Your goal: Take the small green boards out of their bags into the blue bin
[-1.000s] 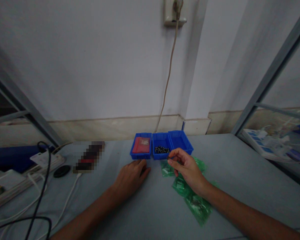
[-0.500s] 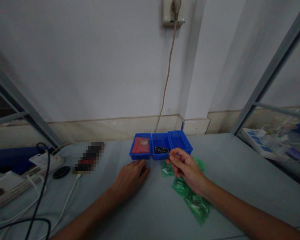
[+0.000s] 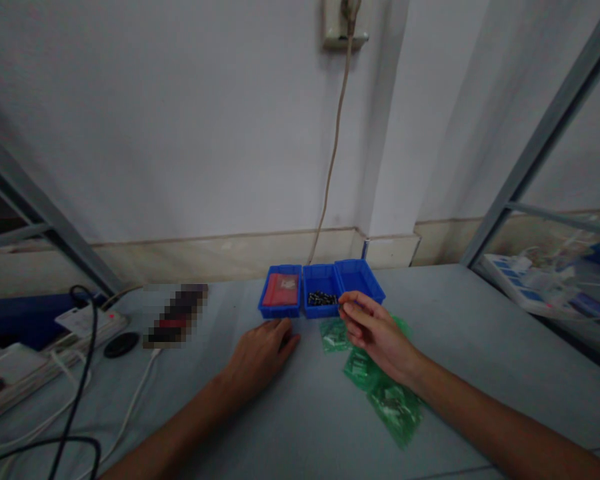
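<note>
My right hand (image 3: 373, 327) is pinched, thumb against fingertips, just right of the middle blue bin (image 3: 322, 272). Something small and dark seems to show at its fingertips, too small to name. Inside that bin lie several small black-and-silver parts (image 3: 323, 299) in a heap. My left hand (image 3: 265, 347) rests on the table in front of the left blue bin (image 3: 280, 311), its thumb apart from the fingers and nothing in it. A red packet (image 3: 281, 290) fills most of the left bin. Green plastic bags (image 3: 395, 408) with small pieces lie below my right hand.
The right blue bin (image 3: 357, 275) stands against the middle one. To the left are a pixelated dark object (image 3: 175, 320), a black round disc (image 3: 121, 345), a power strip (image 3: 113, 325) and loose cables. Another power strip (image 3: 517, 283) lies far right, behind a metal frame.
My right hand has shifted slightly, its fingers drawn closer together in the pinch. My left hand stays where it was. The view has tilted very slightly.
</note>
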{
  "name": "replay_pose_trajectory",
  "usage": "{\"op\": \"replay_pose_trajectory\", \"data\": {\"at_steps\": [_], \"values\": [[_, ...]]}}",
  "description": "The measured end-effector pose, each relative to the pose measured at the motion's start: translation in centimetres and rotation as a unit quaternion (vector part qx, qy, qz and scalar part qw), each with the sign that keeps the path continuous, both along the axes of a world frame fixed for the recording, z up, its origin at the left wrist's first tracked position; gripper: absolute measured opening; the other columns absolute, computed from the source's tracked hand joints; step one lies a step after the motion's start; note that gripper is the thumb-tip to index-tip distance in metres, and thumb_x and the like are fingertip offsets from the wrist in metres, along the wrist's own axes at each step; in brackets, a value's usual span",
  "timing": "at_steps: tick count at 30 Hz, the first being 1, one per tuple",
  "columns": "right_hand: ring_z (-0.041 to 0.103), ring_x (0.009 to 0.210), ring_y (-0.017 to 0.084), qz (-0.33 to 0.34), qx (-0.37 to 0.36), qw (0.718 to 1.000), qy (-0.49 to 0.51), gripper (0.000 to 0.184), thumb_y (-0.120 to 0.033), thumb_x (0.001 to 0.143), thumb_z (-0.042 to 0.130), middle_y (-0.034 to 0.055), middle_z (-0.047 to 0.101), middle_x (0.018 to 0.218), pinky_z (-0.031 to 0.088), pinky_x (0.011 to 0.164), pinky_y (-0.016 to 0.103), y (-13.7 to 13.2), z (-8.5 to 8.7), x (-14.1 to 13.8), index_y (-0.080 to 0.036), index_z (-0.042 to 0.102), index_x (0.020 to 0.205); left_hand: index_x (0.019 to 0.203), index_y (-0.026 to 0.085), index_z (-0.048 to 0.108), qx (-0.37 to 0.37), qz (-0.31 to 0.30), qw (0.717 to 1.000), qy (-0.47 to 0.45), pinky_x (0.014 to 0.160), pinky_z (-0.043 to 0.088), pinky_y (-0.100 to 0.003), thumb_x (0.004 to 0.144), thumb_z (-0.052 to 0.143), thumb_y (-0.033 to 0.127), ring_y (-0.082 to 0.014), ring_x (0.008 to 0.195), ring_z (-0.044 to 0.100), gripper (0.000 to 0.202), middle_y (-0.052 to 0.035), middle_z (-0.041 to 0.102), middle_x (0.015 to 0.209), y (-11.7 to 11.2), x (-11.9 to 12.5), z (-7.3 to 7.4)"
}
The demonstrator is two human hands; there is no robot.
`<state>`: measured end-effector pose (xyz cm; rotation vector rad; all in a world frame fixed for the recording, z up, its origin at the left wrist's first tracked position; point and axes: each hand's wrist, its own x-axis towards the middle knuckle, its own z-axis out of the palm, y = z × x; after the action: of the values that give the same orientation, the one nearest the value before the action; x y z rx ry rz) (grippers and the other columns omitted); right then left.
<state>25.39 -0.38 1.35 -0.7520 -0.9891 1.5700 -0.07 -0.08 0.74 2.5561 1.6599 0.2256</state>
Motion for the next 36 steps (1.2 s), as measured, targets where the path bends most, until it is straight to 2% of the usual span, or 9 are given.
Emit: {"op": "replay_pose_trajectory", "data": {"at_steps": [5, 12, 20, 22, 25, 27, 29, 33, 36], "values": [[0.042, 0.046, 0.008, -0.055, 0.081, 0.983, -0.152, 0.033, -0.050, 0.086, 0.083, -0.0080, 0.048, 0.065, 0.032, 0.041, 0.021, -0.5, 0.2, -0.5, -0.024, 0.063, 0.093, 0.104, 0.020, 0.061, 0.010, -0.023, 1.000, -0.012, 0.079, 0.052, -0.035, 0.109, 0.049, 0.037, -0.0248, 0.090, 0.071, 0.021, -0.0079, 0.073, 0.104, 0.0, -0.2, -0.3], [0.045, 0.044, 0.007, -0.149, 0.135, 0.961, -0.188, 0.035, -0.054, 0.091, 0.076, -0.0053, 0.055, 0.076, 0.035, 0.038, 0.021, 0.7, -0.6, 0.1, -0.023, 0.060, 0.093, 0.134, 0.025, 0.059, 0.024, -0.144, 0.985, -0.089, 0.100, 0.054, -0.042, 0.105, 0.060, 0.033, -0.0259, 0.112, 0.065, 0.030, -0.0084, 0.065, 0.124, -0.7, 0.0, -0.8], [0.058, 0.059, 0.011, -0.092, 0.123, 0.963, -0.220, 0.039, -0.045, 0.097, 0.069, 0.0073, 0.069, 0.131, 0.048, 0.047, 0.025, 1.0, -0.8, 0.5, -0.027, 0.061, 0.131, 0.149, 0.036, 0.057, 0.039, -0.212, 0.972, -0.092, 0.106, 0.052, -0.051, 0.105, 0.063, 0.038, -0.0288, 0.119, 0.059, 0.045, -0.0080, 0.058, 0.134, -0.9, 0.2, -0.3], [0.062, 0.067, 0.015, -0.104, 0.174, 0.934, -0.294, 0.028, -0.039, 0.100, 0.067, 0.0054, 0.072, 0.118, 0.052, 0.057, 0.029, 0.6, -0.8, 0.4, -0.026, 0.064, 0.125, 0.148, 0.036, 0.059, 0.037, -0.213, 0.972, -0.086, 0.106, 0.052, -0.051, 0.105, 0.063, 0.038, -0.0285, 0.119, 0.059, 0.043, -0.0075, 0.059, 0.133, -0.8, 0.1, -0.3], [0.067, 0.095, 0.024, -0.095, 0.296, 0.828, -0.467, 0.012, -0.027, 0.100, 0.069, 0.0047, 0.072, 0.104, 0.055, 0.087, 0.040, -0.3, -0.6, 0.2, -0.023, 0.069, 0.112, 0.145, 0.033, 0.061, 0.035, -0.213, 0.973, -0.084, 0.106, 0.052, -0.050, 0.105, 0.062, 0.037, -0.0281, 0.118, 0.059, 0.040, -0.0074, 0.060, 0.132, -0.9, 0.1, -0.3], [0.064, 0.109, 0.030, -0.063, 0.359, 0.740, -0.566, 0.021, -0.028, 0.095, 0.078, 0.0071, 0.072, 0.112, 0.051, 0.098, 0.049, -0.9, -0.6, 0.1, -0.023, 0.070, 0.114, 0.143, 0.031, 0.062, 0.032, -0.212, 0.973, -0.083, 0.106, 0.052, -0.049, 0.106, 0.061, 0.036, -0.0281, 0.118, 0.058, 0.038, -0.0078, 0.060, 0.132, -0.9, 0.1, -0.4], [0.061, 0.111, 0.033, -0.038, 0.384, 0.686, -0.617, 0.034, -0.032, 0.091, 0.083, 0.0094, 0.070, 0.118, 0.052, 0.098, 0.051, -1.3, -0.8, 0.0, -0.022, 0.069, 0.121, 0.141, 0.030, 0.062, 0.039, -0.212, 0.973, -0.081, 0.105, 0.052, -0.049, 0.106, 0.061, 0.037, -0.0284, 0.118, 0.058, 0.036, -0.0082, 0.060, 0.132, -0.9, 0.1, -0.4], [0.061, 0.112, 0.033, -0.020, 0.412, 0.647, -0.642, 0.032, -0.030, 0.095, 0.079, 0.0103, 0.069, 0.118, 0.052, 0.099, 0.050, -1.0, -1.7, 0.1, -0.021, 0.068, 0.123, 0.137, 0.027, 0.064, 0.042, -0.211, 0.973, -0.079, 0.105, 0.052, -0.049, 0.105, 0.062, 0.035, -0.0286, 0.117, 0.059, 0.033, -0.0086, 0.061, 0.131, -0.9, 0.1, -0.4], [0.065, 0.107, 0.030, -0.027, 0.422, 0.657, -0.624, 0.011, -0.021, 0.102, 0.068, 0.0086, 0.072, 0.110, 0.052, 0.097, 0.046, -0.7, -2.0, 0.2, -0.022, 0.070, 0.113, 0.136, 0.026, 0.063, 0.039, -0.210, 0.974, -0.076, 0.105, 0.052, -0.051, 0.105, 0.062, 0.036, -0.0294, 0.118, 0.059, 0.033, -0.0091, 0.061, 0.133, -0.8, 0.1, -0.4]]}}
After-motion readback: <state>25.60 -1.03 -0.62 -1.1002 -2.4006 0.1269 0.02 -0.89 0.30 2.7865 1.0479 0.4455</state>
